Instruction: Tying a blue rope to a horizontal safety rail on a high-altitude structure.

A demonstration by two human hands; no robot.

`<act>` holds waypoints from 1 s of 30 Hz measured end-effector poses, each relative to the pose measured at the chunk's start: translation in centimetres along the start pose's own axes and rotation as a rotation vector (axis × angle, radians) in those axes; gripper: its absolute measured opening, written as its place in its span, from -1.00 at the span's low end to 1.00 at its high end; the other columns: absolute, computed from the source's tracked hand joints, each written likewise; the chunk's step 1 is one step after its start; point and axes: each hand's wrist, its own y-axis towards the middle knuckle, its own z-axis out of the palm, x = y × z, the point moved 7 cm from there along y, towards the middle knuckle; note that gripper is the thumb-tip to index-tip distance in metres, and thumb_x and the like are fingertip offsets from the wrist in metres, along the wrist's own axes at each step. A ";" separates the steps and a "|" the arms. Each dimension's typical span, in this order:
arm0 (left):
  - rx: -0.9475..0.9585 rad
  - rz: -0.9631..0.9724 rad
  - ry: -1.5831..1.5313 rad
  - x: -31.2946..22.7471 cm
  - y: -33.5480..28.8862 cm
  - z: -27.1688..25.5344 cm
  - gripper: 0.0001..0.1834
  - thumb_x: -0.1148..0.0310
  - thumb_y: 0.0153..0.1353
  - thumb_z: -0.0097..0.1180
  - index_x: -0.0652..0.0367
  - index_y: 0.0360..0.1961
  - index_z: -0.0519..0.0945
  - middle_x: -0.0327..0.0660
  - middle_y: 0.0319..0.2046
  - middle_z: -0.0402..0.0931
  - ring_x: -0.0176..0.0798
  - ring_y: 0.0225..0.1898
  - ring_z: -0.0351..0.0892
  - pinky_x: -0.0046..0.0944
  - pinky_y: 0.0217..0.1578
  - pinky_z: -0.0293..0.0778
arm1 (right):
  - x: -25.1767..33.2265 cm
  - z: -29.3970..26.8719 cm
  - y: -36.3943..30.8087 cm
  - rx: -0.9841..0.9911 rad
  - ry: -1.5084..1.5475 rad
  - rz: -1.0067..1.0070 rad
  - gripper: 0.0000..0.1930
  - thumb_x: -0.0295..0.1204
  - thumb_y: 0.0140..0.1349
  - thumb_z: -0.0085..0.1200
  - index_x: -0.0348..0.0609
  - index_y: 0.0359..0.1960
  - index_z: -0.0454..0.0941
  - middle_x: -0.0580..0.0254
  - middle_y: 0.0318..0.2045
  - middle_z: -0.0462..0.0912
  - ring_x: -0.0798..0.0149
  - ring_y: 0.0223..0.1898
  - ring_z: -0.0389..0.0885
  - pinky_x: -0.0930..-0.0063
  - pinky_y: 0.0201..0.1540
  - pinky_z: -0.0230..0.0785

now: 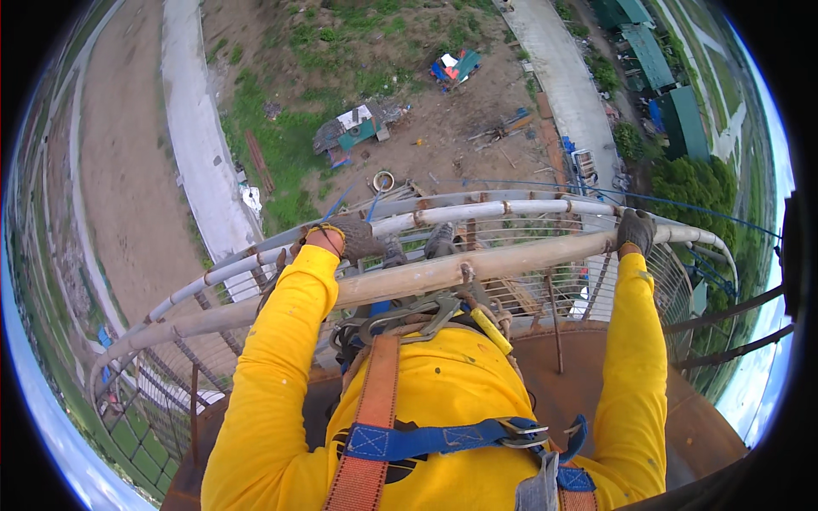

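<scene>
My left hand (356, 238), in a grey knit glove, is closed around the paler far pipe rail (486, 209). On the right, my right hand (636, 230), also gloved, wraps the thicker near pipe rail (477, 260) close to where the two curved rails draw together. The fingers of both hands are partly hidden. Below my chest, metal hooks (426, 315) and a yellow-sleeved piece (492, 330) hang in front of my waist near the near rail. An orange and blue harness (375, 417) crosses my yellow shirt.
My shoes (440, 241) show between the rails, above a barred metal grating (528, 294). Rusty plate (571, 358) lies behind the near rail. A blue rope (699, 206) runs off to the right. Far below are dirt ground, concrete roads (200, 128) and green-roofed sheds (686, 119).
</scene>
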 end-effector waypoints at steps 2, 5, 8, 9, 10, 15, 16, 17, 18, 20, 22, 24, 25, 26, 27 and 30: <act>0.005 0.012 -0.006 -0.1 0.0 -0.2 -0.37 -0.20 0.22 -0.03 0.14 -0.12 0.75 0.13 -0.03 0.64 0.16 -0.04 0.64 0.05 0.03 0.48 | 0.2 0.2 0.0 0.030 -0.005 0.035 -0.49 -0.14 0.20 0.10 -0.20 0.11 0.64 -0.16 0.21 0.51 -0.13 0.26 0.46 0.16 0.33 0.27; 0.078 0.036 0.006 -0.4 -0.1 -0.1 -0.36 -0.20 0.22 -0.02 0.17 -0.09 0.74 0.13 -0.03 0.64 0.15 -0.03 0.64 0.04 0.03 0.48 | 0.1 -0.1 0.1 0.034 -0.022 0.047 -0.49 -0.14 0.19 0.10 -0.16 0.11 0.64 -0.14 0.25 0.46 -0.11 0.29 0.42 0.15 0.36 0.24; 0.092 0.032 -0.003 -0.5 -0.1 -0.2 -0.35 -0.19 0.23 -0.02 0.19 -0.07 0.72 0.13 -0.03 0.64 0.15 -0.02 0.64 0.04 0.03 0.48 | 0.6 -0.6 -0.4 0.009 -0.035 0.019 -0.49 -0.15 0.19 0.10 -0.21 0.09 0.64 -0.19 0.21 0.52 -0.12 0.26 0.46 0.17 0.35 0.26; 0.086 0.037 0.009 -0.5 -0.1 -0.3 -0.35 -0.19 0.23 -0.02 0.19 -0.07 0.72 0.12 -0.03 0.64 0.14 -0.02 0.64 0.05 0.02 0.48 | 0.9 -0.8 -0.6 -0.014 -0.031 -0.002 -0.48 -0.15 0.19 0.10 -0.26 0.07 0.65 -0.23 0.16 0.57 -0.14 0.24 0.50 0.19 0.33 0.28; 0.081 0.042 0.021 -0.4 -0.1 -0.3 -0.35 -0.19 0.23 -0.01 0.19 -0.06 0.72 0.12 -0.03 0.64 0.14 -0.02 0.64 0.05 0.02 0.48 | 0.8 -0.7 -0.4 -0.012 -0.030 -0.003 -0.48 -0.15 0.19 0.10 -0.26 0.07 0.65 -0.23 0.16 0.57 -0.14 0.24 0.50 0.19 0.33 0.28; 0.070 0.029 0.008 -0.4 -0.1 -0.2 -0.35 -0.19 0.23 -0.01 0.20 -0.07 0.72 0.13 -0.03 0.64 0.15 -0.02 0.64 0.05 0.02 0.48 | 0.5 -0.3 -0.3 -0.003 -0.040 -0.006 -0.48 -0.15 0.19 0.10 -0.26 0.09 0.64 -0.23 0.17 0.56 -0.14 0.24 0.50 0.19 0.33 0.28; 0.062 0.027 0.007 -0.4 -0.1 -0.3 -0.35 -0.19 0.23 -0.01 0.21 -0.07 0.72 0.14 -0.03 0.63 0.16 -0.02 0.64 0.05 0.02 0.48 | 0.4 -0.2 -0.2 0.000 -0.038 -0.008 -0.48 -0.15 0.19 0.10 -0.26 0.09 0.64 -0.23 0.17 0.56 -0.14 0.24 0.50 0.19 0.33 0.28; 0.060 0.023 0.005 -0.4 0.0 -0.2 -0.35 -0.19 0.23 -0.01 0.21 -0.07 0.72 0.14 -0.03 0.63 0.16 -0.02 0.64 0.05 0.02 0.48 | 0.1 -0.1 0.0 0.012 -0.026 0.012 -0.48 -0.15 0.18 0.10 -0.21 0.10 0.64 -0.18 0.20 0.53 -0.13 0.25 0.47 0.17 0.34 0.27; 0.044 0.023 0.007 -0.4 0.1 -0.2 -0.34 -0.19 0.23 -0.02 0.23 -0.08 0.71 0.14 -0.03 0.63 0.16 -0.02 0.64 0.05 0.02 0.48 | -0.3 0.0 0.3 0.024 -0.015 0.033 -0.49 -0.14 0.17 0.11 -0.16 0.11 0.64 -0.12 0.23 0.49 -0.12 0.26 0.45 0.15 0.35 0.25; 0.025 0.016 0.006 -0.1 0.2 -0.1 -0.33 -0.20 0.23 -0.03 0.24 -0.08 0.71 0.14 -0.03 0.63 0.17 -0.03 0.64 0.05 0.01 0.49 | -0.1 0.0 0.2 0.037 -0.011 0.029 -0.49 -0.15 0.17 0.12 -0.16 0.11 0.65 -0.10 0.24 0.49 -0.11 0.26 0.45 0.15 0.34 0.25; 0.040 0.012 -0.015 0.4 0.5 0.4 -0.32 -0.20 0.24 -0.04 0.26 -0.10 0.71 0.14 -0.04 0.63 0.17 -0.05 0.64 0.06 0.01 0.49 | 0.6 -0.3 -0.2 0.052 -0.006 0.038 -0.49 -0.14 0.18 0.12 -0.15 0.11 0.65 -0.08 0.25 0.49 -0.11 0.26 0.46 0.16 0.34 0.26; 0.023 0.021 -0.019 0.2 0.3 0.1 -0.33 -0.19 0.24 -0.05 0.25 -0.10 0.71 0.13 -0.04 0.63 0.17 -0.05 0.64 0.06 0.01 0.49 | 0.1 -0.4 -0.1 0.056 -0.010 0.059 -0.49 -0.14 0.19 0.11 -0.15 0.11 0.64 -0.07 0.26 0.48 -0.10 0.27 0.45 0.16 0.35 0.25; 0.005 0.027 -0.024 0.1 0.3 -0.1 -0.33 -0.19 0.24 -0.05 0.24 -0.11 0.72 0.13 -0.05 0.63 0.17 -0.06 0.64 0.06 0.00 0.49 | -0.2 -0.2 0.1 0.052 -0.005 0.044 -0.49 -0.14 0.19 0.11 -0.14 0.12 0.64 -0.06 0.26 0.48 -0.10 0.27 0.45 0.16 0.35 0.25; 0.006 0.029 -0.024 0.0 0.2 -0.2 -0.33 -0.19 0.24 -0.05 0.24 -0.11 0.72 0.13 -0.05 0.63 0.17 -0.06 0.64 0.06 0.00 0.49 | 0.0 -0.3 0.1 0.051 0.000 0.027 -0.49 -0.14 0.20 0.10 -0.14 0.12 0.64 -0.06 0.27 0.47 -0.10 0.28 0.45 0.16 0.35 0.25; 0.025 0.024 -0.022 0.1 0.1 -0.1 -0.34 -0.19 0.24 -0.05 0.23 -0.11 0.72 0.13 -0.05 0.63 0.17 -0.07 0.65 0.06 -0.01 0.49 | 0.1 -0.3 0.0 0.050 -0.002 0.029 -0.49 -0.14 0.20 0.10 -0.14 0.12 0.64 -0.06 0.27 0.47 -0.10 0.28 0.45 0.16 0.35 0.25; 0.052 0.029 -0.008 -0.2 -0.1 -0.3 -0.36 -0.19 0.24 -0.05 0.20 -0.12 0.73 0.12 -0.05 0.64 0.16 -0.07 0.65 0.05 -0.02 0.49 | 0.0 0.0 0.1 0.045 -0.028 0.059 -0.49 -0.13 0.21 0.09 -0.14 0.13 0.63 -0.07 0.27 0.47 -0.10 0.28 0.44 0.15 0.35 0.24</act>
